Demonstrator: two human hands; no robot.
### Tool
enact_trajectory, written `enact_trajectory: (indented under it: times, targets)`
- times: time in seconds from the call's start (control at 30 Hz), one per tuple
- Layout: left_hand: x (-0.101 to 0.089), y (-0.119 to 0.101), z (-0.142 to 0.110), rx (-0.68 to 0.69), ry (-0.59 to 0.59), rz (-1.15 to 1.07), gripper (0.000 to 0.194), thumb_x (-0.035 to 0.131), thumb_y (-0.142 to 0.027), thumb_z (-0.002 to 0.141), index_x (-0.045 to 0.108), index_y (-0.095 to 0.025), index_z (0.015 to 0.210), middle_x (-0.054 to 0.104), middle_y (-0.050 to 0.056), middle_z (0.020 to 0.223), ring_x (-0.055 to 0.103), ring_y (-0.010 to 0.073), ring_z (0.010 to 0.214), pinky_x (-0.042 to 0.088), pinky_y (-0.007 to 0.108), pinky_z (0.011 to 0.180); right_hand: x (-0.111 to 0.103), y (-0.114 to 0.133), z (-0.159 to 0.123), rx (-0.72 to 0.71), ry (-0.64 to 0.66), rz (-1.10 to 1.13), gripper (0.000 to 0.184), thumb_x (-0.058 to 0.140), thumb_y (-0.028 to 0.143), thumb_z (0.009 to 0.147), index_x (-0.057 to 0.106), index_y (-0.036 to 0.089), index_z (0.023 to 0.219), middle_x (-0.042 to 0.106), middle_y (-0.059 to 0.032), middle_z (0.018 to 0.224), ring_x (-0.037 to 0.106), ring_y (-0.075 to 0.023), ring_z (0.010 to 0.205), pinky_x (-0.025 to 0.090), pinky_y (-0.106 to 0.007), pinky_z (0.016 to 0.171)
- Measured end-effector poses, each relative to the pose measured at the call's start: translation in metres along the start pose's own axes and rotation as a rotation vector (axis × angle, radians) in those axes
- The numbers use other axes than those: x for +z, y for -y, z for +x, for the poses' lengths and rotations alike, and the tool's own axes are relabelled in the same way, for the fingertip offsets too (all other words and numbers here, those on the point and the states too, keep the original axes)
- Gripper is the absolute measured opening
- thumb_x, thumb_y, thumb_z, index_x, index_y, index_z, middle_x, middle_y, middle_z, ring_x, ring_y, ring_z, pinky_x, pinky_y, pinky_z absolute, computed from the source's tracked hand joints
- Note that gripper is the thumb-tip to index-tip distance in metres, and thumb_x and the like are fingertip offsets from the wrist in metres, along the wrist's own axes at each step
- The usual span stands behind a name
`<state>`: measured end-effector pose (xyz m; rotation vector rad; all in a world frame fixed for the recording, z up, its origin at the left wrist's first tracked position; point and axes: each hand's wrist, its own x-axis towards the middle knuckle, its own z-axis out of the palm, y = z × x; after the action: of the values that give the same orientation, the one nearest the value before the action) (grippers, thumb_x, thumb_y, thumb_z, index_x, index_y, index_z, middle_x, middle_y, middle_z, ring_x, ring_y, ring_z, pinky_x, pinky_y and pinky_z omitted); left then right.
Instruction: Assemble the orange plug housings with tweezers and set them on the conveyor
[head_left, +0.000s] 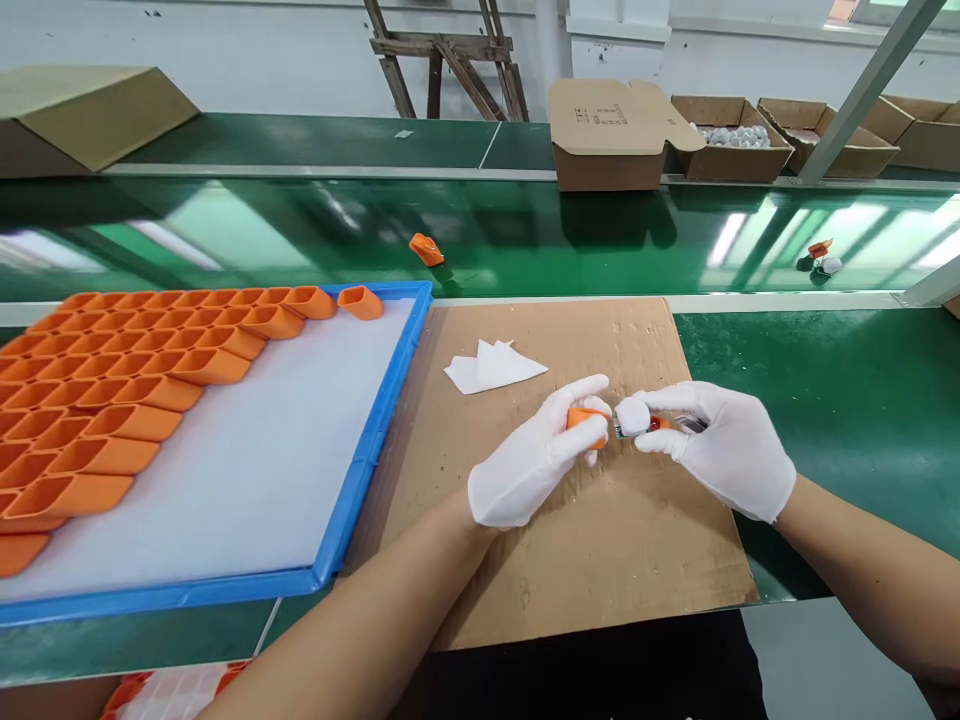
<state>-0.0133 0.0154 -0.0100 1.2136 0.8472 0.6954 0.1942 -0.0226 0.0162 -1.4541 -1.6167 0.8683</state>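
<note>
My left hand, in a white glove, is closed around an orange plastic sleeve, held above the cardboard sheet. Facing it, my gloved right hand pinches a small part with a white block at its front. Behind that block, a bit of red and orange and a dark piece show between the fingers; the rest is covered by the glove. The white block sits close to the sleeve's end; whether they touch I cannot tell. Just beyond my left hand lie folded white cloths on the cardboard.
A blue-rimmed tray with rows of orange sleeves stands at left. Under my hands is a cardboard sheet. Beyond runs a shiny green belt carrying an orange piece and small parts. Open cartons line the back shelf.
</note>
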Motion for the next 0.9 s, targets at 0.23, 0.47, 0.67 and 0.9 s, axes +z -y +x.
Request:
enact_trajectory:
  times: [0.23, 0.47, 0.67, 0.9]
  targets:
    - [0.004, 0.025, 0.001, 0.565, -0.135, 0.445, 0.057, 0.066, -0.014, 0.087, 0.051, -0.027, 0.14, 0.066, 0.004, 0.112, 0.064, 0.0168, 0.102, 0.048, 0.038, 0.101, -0.017, 0.022, -0.004, 0.035, -0.077, -0.044, 0.023, 0.074, 0.024, 0.075, 0.08, 0.031, 0.096, 0.077, 0.0031, 0.094, 0.071, -0.0191, 0.085, 0.06, -0.036, 0.08]
    - [0.011, 0.019, 0.0, 0.403, -0.215, 0.382, 0.054, 0.071, -0.018, 0.082, 0.058, -0.024, 0.134, 0.07, 0.0, 0.097, 0.063, 0.0122, 0.08, 0.053, 0.032, 0.086, -0.012, 0.005, -0.001, 0.121, -0.025, 0.055, 0.022, 0.067, 0.035, 0.081, 0.078, 0.025, 0.099, 0.074, -0.0001, 0.095, 0.063, -0.0152, 0.076, 0.054, -0.032, 0.072]
    - [0.02, 0.005, 0.001, 0.219, -0.276, 0.349, 0.048, 0.081, -0.026, 0.073, 0.067, -0.021, 0.118, 0.074, 0.004, 0.107, 0.068, 0.021, 0.102, 0.052, 0.042, 0.1, 0.009, -0.014, -0.002, 0.199, 0.02, 0.105, 0.024, 0.07, 0.037, 0.079, 0.079, 0.025, 0.098, 0.07, 0.0025, 0.078, 0.058, -0.0129, 0.065, 0.052, -0.029, 0.068]
    - [0.023, 0.002, 0.003, 0.065, -0.207, 0.114, 0.03, 0.083, -0.035, 0.072, 0.074, -0.021, 0.097, 0.076, 0.006, 0.099, 0.068, 0.0235, 0.094, 0.053, 0.044, 0.094, 0.008, -0.02, -0.013, 0.045, 0.009, 0.04, 0.025, 0.074, 0.026, 0.079, 0.078, 0.031, 0.103, 0.076, 0.0031, 0.089, 0.068, -0.0152, 0.074, 0.058, -0.031, 0.074]
